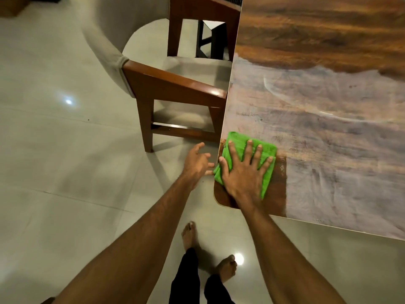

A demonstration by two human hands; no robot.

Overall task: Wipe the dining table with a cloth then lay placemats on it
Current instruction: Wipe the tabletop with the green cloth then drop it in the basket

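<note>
— One view, head camera. Step in hand?
— Wiping, the first half of the task. Right hand (pixel 243 172) lies flat on the green cloth (pixel 237 139), fingers spread, pressing it onto the table (pixel 317 40) at its near left corner. Left hand (pixel 196 163) hangs off the table's left edge, just beside the cloth, fingers loosely spread, holding nothing. Cannot tell if a fingertip touches the cloth.
— Progress?
— Judged early to midway. Pale haze (pixel 328 139) covers the table's near part. A dark strip (pixel 281 172) beside the cloth looks wiped. Placemats: zero in view.
— Next move?
— Likely a sweep away from the corner across the haze, with flat pressure and the cloth held back from the edge. Mats must then be fetched from out of frame.
— Counts?
— Cloths 1, tables 1, hands 2, bare feet (pixel 189 233) 2, on the floor (pixel 65 161) below the table's corner. Chairs: 1 certain (pixel 175 88), left of the table. A second wooden frame (pixel 175 25) stands beyond it, probably another.
</note>
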